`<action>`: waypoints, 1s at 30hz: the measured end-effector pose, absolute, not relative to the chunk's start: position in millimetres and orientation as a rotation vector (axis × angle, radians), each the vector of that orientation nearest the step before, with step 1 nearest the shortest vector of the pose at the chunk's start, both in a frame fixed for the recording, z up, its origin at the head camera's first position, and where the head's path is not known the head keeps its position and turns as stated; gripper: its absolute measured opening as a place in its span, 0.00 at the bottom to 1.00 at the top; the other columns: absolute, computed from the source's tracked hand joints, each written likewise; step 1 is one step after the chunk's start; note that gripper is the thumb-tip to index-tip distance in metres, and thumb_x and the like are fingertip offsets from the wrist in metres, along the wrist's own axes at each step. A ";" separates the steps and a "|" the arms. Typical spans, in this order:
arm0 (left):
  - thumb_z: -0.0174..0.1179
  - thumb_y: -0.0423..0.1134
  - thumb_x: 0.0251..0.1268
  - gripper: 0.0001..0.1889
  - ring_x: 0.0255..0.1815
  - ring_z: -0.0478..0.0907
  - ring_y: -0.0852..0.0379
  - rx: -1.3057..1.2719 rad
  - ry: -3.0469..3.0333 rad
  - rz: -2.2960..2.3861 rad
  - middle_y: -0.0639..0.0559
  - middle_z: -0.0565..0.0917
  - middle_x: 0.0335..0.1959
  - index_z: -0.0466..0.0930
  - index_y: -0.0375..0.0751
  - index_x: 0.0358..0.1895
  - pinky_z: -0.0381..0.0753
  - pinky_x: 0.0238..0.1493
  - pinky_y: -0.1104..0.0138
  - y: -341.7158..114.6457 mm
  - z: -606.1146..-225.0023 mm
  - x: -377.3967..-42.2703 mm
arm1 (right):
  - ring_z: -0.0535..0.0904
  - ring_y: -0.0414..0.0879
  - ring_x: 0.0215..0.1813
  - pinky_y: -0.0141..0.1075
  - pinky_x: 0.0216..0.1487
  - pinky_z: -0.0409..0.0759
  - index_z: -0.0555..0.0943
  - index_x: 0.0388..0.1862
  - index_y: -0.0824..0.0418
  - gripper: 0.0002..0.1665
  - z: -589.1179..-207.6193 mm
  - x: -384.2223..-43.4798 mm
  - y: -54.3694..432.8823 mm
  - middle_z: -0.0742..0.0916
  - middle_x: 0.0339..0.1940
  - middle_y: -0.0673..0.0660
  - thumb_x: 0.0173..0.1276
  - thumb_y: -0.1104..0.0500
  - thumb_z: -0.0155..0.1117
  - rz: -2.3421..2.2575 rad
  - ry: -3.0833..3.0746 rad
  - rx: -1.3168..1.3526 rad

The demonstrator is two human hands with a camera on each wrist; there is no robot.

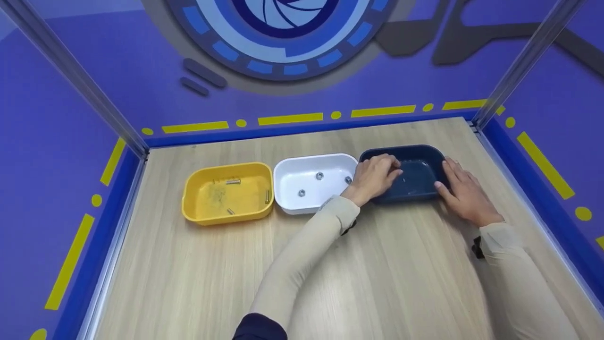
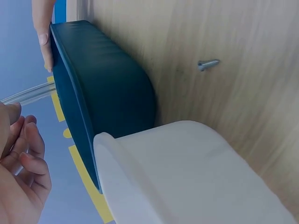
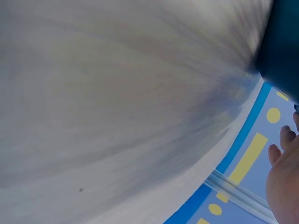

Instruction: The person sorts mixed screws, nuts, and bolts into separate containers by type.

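A dark blue bin point(image 1: 410, 196) stands on the wooden tabletop. My left hand point(image 1: 375, 177) is over its left end, fingers loosely curled; in the left wrist view I see nothing between the fingers point(image 2: 35, 140). My right hand point(image 1: 465, 196) rests against the bin's right end, its fingers straight along the rim and the thumb at the near corner. Next to the dark bin is a white bin point(image 1: 306, 208) with several nuts, one nut point(image 1: 319, 175) near its middle. A screw point(image 2: 208, 64) lies on the tabletop in the left wrist view.
Left of the white bin, a yellow bin point(image 1: 231, 218) holds a few metal screws, one screw point(image 1: 233, 182) near its back wall. Purple panels point(image 1: 118, 89) with metal corner posts point(image 1: 524, 66) enclose the back and sides of the tabletop point(image 1: 198, 278).
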State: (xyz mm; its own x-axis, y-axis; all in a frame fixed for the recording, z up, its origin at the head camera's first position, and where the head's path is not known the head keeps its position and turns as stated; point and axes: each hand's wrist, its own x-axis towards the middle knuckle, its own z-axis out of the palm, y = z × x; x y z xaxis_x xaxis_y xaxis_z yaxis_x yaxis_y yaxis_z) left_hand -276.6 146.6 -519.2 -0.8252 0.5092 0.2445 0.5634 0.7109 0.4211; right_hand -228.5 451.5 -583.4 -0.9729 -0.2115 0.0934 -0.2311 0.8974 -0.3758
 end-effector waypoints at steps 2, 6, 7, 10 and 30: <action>0.60 0.53 0.82 0.13 0.50 0.88 0.62 -0.881 -2.803 -0.742 0.62 0.89 0.52 0.89 0.56 0.57 0.87 0.48 0.70 144.9 -519.9 -274.5 | 0.45 0.67 0.90 0.68 0.86 0.45 0.46 0.90 0.63 0.48 -583.1 -229.3 452.3 0.51 0.91 0.65 0.87 0.39 0.47 0.604 -3.012 0.350; 0.60 0.53 0.82 0.12 0.48 0.87 0.63 -0.890 -2.786 -0.753 0.62 0.89 0.50 0.89 0.56 0.55 0.87 0.46 0.70 141.2 -522.3 -269.2 | 0.45 0.66 0.90 0.68 0.86 0.45 0.46 0.90 0.62 0.48 -583.6 -230.2 453.0 0.51 0.91 0.64 0.87 0.38 0.47 0.605 -3.016 0.345; 0.60 0.53 0.82 0.12 0.47 0.87 0.63 -0.892 -2.779 -0.756 0.62 0.89 0.49 0.89 0.56 0.55 0.86 0.45 0.70 140.2 -523.0 -267.9 | 0.46 0.67 0.90 0.68 0.86 0.45 0.46 0.90 0.63 0.48 -583.7 -229.7 452.8 0.51 0.91 0.65 0.87 0.38 0.47 0.609 -3.011 0.347; 0.61 0.52 0.82 0.12 0.46 0.87 0.63 -0.897 -2.762 -0.781 0.61 0.89 0.49 0.89 0.55 0.55 0.86 0.43 0.69 136.2 -525.5 -263.4 | 0.47 0.68 0.89 0.68 0.86 0.46 0.46 0.90 0.64 0.48 -584.1 -228.5 452.2 0.52 0.90 0.67 0.87 0.39 0.47 0.607 -2.992 0.356; 0.61 0.50 0.82 0.11 0.47 0.86 0.65 -0.934 -2.717 -0.836 0.60 0.89 0.50 0.88 0.52 0.54 0.85 0.46 0.71 108.3 -548.2 -231.7 | 0.46 0.68 0.89 0.67 0.87 0.44 0.46 0.90 0.64 0.48 -582.0 -228.4 449.7 0.51 0.91 0.67 0.87 0.39 0.47 0.637 -3.007 0.344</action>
State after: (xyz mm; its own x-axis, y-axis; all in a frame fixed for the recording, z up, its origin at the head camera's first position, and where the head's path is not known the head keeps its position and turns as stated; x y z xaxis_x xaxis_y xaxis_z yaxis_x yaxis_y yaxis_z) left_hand -231.7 108.3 -548.2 -0.7952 0.5219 0.3089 0.6052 0.6512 0.4578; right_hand -228.4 449.7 -582.0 -0.9741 -0.2061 0.0930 -0.2261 0.8905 -0.3948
